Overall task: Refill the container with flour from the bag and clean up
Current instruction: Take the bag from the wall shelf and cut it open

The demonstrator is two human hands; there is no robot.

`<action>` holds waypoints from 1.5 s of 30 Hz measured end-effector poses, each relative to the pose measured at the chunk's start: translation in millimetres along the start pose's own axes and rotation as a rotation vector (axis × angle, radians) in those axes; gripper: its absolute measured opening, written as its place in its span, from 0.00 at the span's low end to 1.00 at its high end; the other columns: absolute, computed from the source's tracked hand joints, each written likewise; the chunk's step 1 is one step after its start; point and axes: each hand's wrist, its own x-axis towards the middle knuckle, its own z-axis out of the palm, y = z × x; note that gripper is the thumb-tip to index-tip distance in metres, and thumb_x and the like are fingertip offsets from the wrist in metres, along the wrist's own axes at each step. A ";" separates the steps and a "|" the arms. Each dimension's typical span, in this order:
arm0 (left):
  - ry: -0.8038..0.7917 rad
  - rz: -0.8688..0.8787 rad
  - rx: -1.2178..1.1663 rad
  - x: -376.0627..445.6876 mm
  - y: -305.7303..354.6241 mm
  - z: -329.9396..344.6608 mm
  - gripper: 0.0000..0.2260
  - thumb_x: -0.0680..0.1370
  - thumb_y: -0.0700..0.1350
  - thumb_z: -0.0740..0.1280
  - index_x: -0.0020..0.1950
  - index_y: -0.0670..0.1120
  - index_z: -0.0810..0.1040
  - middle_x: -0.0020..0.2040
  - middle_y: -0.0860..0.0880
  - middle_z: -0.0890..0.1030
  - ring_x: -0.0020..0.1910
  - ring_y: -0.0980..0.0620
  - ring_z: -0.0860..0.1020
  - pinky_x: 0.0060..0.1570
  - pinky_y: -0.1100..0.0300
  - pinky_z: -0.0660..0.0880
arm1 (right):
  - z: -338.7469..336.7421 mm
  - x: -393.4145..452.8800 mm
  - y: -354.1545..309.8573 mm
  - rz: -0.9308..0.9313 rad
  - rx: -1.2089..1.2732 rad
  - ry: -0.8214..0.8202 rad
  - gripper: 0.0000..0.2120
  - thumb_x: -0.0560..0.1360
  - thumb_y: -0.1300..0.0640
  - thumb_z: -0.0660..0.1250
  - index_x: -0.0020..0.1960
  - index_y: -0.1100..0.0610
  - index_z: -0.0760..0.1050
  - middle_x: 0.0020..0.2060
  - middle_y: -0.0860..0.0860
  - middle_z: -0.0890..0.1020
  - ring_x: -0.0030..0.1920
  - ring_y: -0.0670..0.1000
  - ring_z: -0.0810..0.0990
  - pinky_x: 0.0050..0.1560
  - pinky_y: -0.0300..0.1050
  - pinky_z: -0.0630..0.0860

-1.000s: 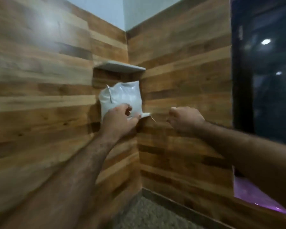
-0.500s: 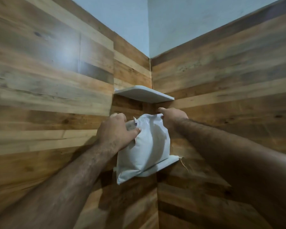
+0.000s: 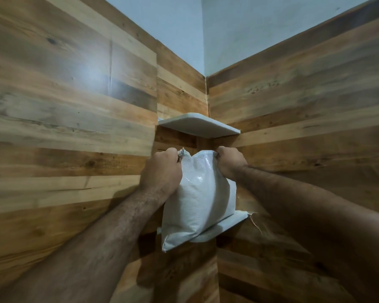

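A white woven flour bag (image 3: 198, 200) stands on the lower white corner shelf (image 3: 232, 224), and its bottom left corner hangs over the shelf's front edge. My left hand (image 3: 160, 171) is closed on the bag's top left corner. My right hand (image 3: 230, 162) is closed on its top right corner. The bag's top edge sags between the two fists. No container is in view.
An upper white corner shelf (image 3: 197, 125) sits just above my hands. Wood-plank walls (image 3: 70, 119) meet in the corner behind the bag, with pale painted wall above. A loose thread (image 3: 255, 221) hangs off the lower shelf's right end.
My right hand came in from the right and took the bag's top right corner. My left hand shifted from the bag's front to its top left corner. The view tilted upward.
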 end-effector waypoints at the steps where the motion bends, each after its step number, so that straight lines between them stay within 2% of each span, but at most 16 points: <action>1: 0.020 -0.002 -0.024 -2.7 3.0 -3.2 0.12 0.86 0.46 0.63 0.44 0.46 0.74 0.38 0.48 0.78 0.38 0.46 0.77 0.35 0.53 0.72 | -3.4 -2.9 -2.3 0.038 0.036 0.030 0.13 0.85 0.55 0.56 0.55 0.54 0.79 0.53 0.55 0.84 0.48 0.57 0.78 0.50 0.48 0.75; 3: 0.067 0.021 -0.073 -10.7 9.8 -11.1 0.11 0.86 0.46 0.64 0.45 0.45 0.76 0.39 0.49 0.78 0.39 0.46 0.78 0.35 0.53 0.74 | -15.6 -9.6 -7.0 0.090 0.097 0.077 0.13 0.84 0.54 0.56 0.51 0.54 0.78 0.54 0.57 0.84 0.50 0.60 0.79 0.54 0.50 0.78; 5: 0.118 0.059 -0.128 -21.8 20.1 -23.4 0.10 0.86 0.45 0.64 0.46 0.46 0.77 0.38 0.51 0.77 0.38 0.48 0.77 0.33 0.57 0.69 | -34.3 -17.5 -11.3 0.107 0.134 0.108 0.14 0.85 0.53 0.56 0.54 0.56 0.80 0.55 0.58 0.84 0.56 0.62 0.81 0.58 0.52 0.78; 8: 0.176 0.088 -0.170 -38.5 41.4 -48.0 0.11 0.86 0.43 0.66 0.43 0.47 0.73 0.34 0.55 0.71 0.34 0.52 0.72 0.30 0.62 0.63 | -71.4 -35.0 -14.6 0.106 0.153 0.131 0.15 0.86 0.52 0.56 0.57 0.56 0.81 0.54 0.58 0.84 0.52 0.61 0.80 0.53 0.49 0.75; 12: 0.166 0.092 -0.241 -77.5 80.6 -79.7 0.12 0.86 0.45 0.65 0.44 0.44 0.78 0.37 0.48 0.78 0.37 0.44 0.78 0.35 0.52 0.73 | -120.2 -80.6 0.5 0.107 0.135 0.104 0.13 0.84 0.52 0.57 0.53 0.53 0.80 0.52 0.55 0.83 0.52 0.59 0.80 0.50 0.47 0.72; 16: 0.064 0.065 -0.299 -146.8 126.6 -102.5 0.14 0.86 0.47 0.65 0.43 0.41 0.77 0.38 0.41 0.82 0.39 0.36 0.79 0.39 0.45 0.76 | -149.5 -161.6 37.1 0.135 0.086 -0.030 0.13 0.83 0.52 0.58 0.55 0.52 0.81 0.49 0.51 0.81 0.50 0.58 0.78 0.50 0.46 0.74; 18: -0.016 0.032 -0.300 -189.7 149.1 -108.1 0.14 0.86 0.47 0.65 0.45 0.40 0.79 0.40 0.39 0.83 0.40 0.36 0.78 0.39 0.48 0.72 | -156.1 -211.7 58.1 0.146 0.034 -0.104 0.14 0.84 0.51 0.57 0.53 0.53 0.80 0.49 0.52 0.83 0.51 0.58 0.81 0.50 0.48 0.77; 20: -0.096 -0.008 -0.278 -241.1 170.4 -112.5 0.14 0.86 0.48 0.65 0.46 0.41 0.80 0.41 0.41 0.84 0.38 0.40 0.76 0.38 0.51 0.67 | -162.1 -265.6 79.8 0.168 -0.010 -0.192 0.13 0.84 0.52 0.56 0.45 0.55 0.75 0.45 0.51 0.81 0.48 0.58 0.81 0.46 0.47 0.74; 23: -0.204 -0.054 -0.293 -326.9 196.3 -118.4 0.14 0.86 0.48 0.65 0.44 0.43 0.79 0.39 0.44 0.83 0.38 0.41 0.79 0.37 0.50 0.74 | -174.6 -348.5 112.3 0.209 -0.053 -0.336 0.15 0.83 0.55 0.58 0.38 0.53 0.71 0.40 0.49 0.80 0.46 0.57 0.82 0.39 0.45 0.72; 25: -0.298 -0.101 -0.314 -387.9 212.4 -122.4 0.14 0.86 0.47 0.65 0.41 0.47 0.75 0.34 0.52 0.77 0.34 0.51 0.75 0.32 0.59 0.68 | -180.3 -400.6 135.0 0.211 -0.091 -0.423 0.15 0.83 0.57 0.59 0.37 0.52 0.71 0.39 0.48 0.79 0.43 0.54 0.82 0.33 0.43 0.70; 27: -0.350 -0.150 -0.330 -448.5 226.0 -126.5 0.16 0.86 0.45 0.66 0.38 0.51 0.71 0.32 0.57 0.71 0.31 0.55 0.71 0.31 0.64 0.60 | -183.1 -449.3 154.1 0.183 -0.135 -0.501 0.15 0.85 0.58 0.59 0.40 0.53 0.75 0.39 0.49 0.80 0.42 0.53 0.82 0.30 0.42 0.69; 31: -0.444 -0.261 -0.390 -552.2 239.5 -124.8 0.17 0.84 0.45 0.66 0.36 0.50 0.67 0.30 0.47 0.76 0.30 0.43 0.74 0.34 0.55 0.64 | -184.9 -533.4 188.0 0.162 -0.175 -0.626 0.10 0.84 0.58 0.61 0.46 0.53 0.77 0.43 0.51 0.79 0.46 0.55 0.82 0.34 0.41 0.68; 34: -0.566 -0.280 -0.371 -611.3 249.8 -122.6 0.14 0.81 0.49 0.64 0.37 0.45 0.72 0.32 0.41 0.79 0.32 0.40 0.76 0.34 0.51 0.66 | -178.8 -587.7 214.9 0.210 -0.201 -0.689 0.14 0.83 0.56 0.61 0.57 0.55 0.85 0.49 0.55 0.85 0.52 0.58 0.85 0.45 0.43 0.76; 36: -0.644 -0.253 -0.352 -643.3 254.4 -117.7 0.11 0.81 0.43 0.69 0.39 0.43 0.75 0.33 0.40 0.79 0.32 0.40 0.78 0.35 0.53 0.64 | -177.9 -619.5 228.1 0.241 -0.212 -0.747 0.16 0.84 0.53 0.60 0.63 0.53 0.85 0.56 0.58 0.86 0.57 0.61 0.86 0.53 0.47 0.80; 39: -0.723 -0.217 -0.309 -682.0 257.2 -110.0 0.06 0.78 0.37 0.73 0.42 0.42 0.79 0.33 0.42 0.80 0.32 0.41 0.79 0.35 0.56 0.64 | -174.7 -654.2 244.9 0.255 -0.221 -0.792 0.16 0.85 0.52 0.61 0.63 0.52 0.85 0.58 0.58 0.87 0.58 0.61 0.86 0.54 0.48 0.81; 45: -0.850 -0.186 -0.334 -739.4 249.7 -105.6 0.06 0.77 0.40 0.69 0.50 0.41 0.85 0.34 0.45 0.81 0.32 0.44 0.78 0.33 0.54 0.74 | -164.9 -700.6 267.3 0.234 -0.256 -0.889 0.16 0.82 0.57 0.61 0.59 0.47 0.85 0.58 0.53 0.88 0.55 0.58 0.86 0.53 0.49 0.83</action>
